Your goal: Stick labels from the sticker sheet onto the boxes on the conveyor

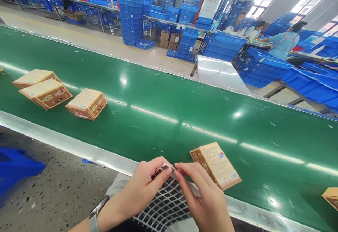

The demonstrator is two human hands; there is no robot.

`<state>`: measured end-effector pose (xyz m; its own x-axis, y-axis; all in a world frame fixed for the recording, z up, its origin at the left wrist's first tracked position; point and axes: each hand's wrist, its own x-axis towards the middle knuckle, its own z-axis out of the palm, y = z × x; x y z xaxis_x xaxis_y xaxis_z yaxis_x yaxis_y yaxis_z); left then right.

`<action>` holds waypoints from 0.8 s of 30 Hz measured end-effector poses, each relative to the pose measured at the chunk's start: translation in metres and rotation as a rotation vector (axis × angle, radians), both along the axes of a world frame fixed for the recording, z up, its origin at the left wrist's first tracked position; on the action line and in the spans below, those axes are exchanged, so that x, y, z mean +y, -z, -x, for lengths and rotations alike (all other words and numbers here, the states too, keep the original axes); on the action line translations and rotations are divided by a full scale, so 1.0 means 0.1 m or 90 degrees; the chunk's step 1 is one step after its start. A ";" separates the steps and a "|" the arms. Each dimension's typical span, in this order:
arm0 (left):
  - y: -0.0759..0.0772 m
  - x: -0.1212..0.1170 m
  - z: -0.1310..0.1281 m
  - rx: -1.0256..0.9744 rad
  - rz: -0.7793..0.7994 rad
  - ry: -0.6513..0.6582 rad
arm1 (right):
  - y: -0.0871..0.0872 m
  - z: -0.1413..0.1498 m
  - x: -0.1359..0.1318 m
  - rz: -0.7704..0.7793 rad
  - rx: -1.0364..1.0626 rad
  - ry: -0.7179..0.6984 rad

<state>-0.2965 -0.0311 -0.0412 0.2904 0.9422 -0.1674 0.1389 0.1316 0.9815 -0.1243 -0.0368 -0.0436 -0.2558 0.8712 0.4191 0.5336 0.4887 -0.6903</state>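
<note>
My left hand and my right hand meet at the bottom centre, both pinching the top edge of a black sheet with a white grid of small squares. The sheet hangs over the near metal rail of the green conveyor belt. A tan carton lies flat on the belt right beside my right hand's fingers. A watch sits on my left wrist.
Three more tan cartons lie on the belt at the left, and part of another shows at the right edge. Stacked blue crates and workers at benches fill the background. A blue crate sits on the floor at left.
</note>
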 end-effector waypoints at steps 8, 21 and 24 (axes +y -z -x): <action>0.06 0.00 0.03 -0.002 -0.003 -0.012 | 0.02 -0.02 0.11 -0.023 -0.001 -0.042; 0.11 0.07 0.03 0.050 -0.007 -0.041 | 0.19 -0.06 0.32 -0.263 -0.174 -0.089; 0.19 0.10 0.07 0.002 0.009 -0.094 | 0.19 -0.12 0.36 -0.153 -0.092 -0.134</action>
